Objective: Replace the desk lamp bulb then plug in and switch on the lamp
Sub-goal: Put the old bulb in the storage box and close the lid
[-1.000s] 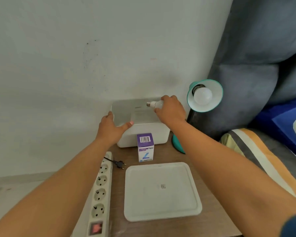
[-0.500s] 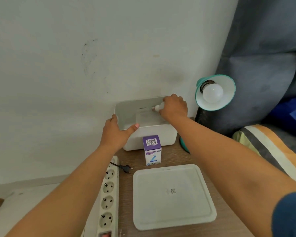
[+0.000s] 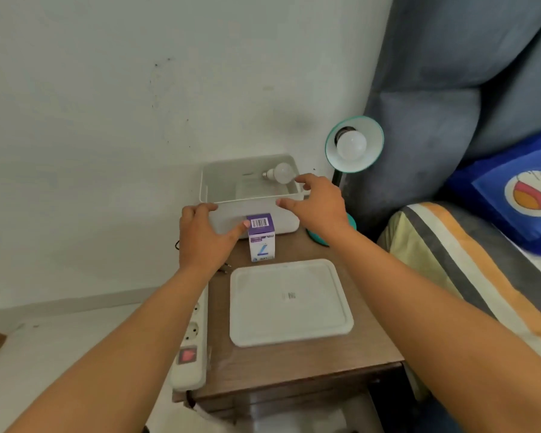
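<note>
The right hand (image 3: 317, 207) has released the frosted white bulb (image 3: 281, 173) (previously gripped), fingers now spread and empty. The bulb lies inside the white plastic box (image 3: 253, 218); the left hand (image 3: 205, 237) still grips its near-left wall.

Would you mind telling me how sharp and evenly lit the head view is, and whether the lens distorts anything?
Head view: soft, even daylight, no harsh glare; the right hand and loose bulb look slightly motion-blurred; wide-angle stretch enlarges both forearms near the bottom edge; the lamp looks unlit.
</note>
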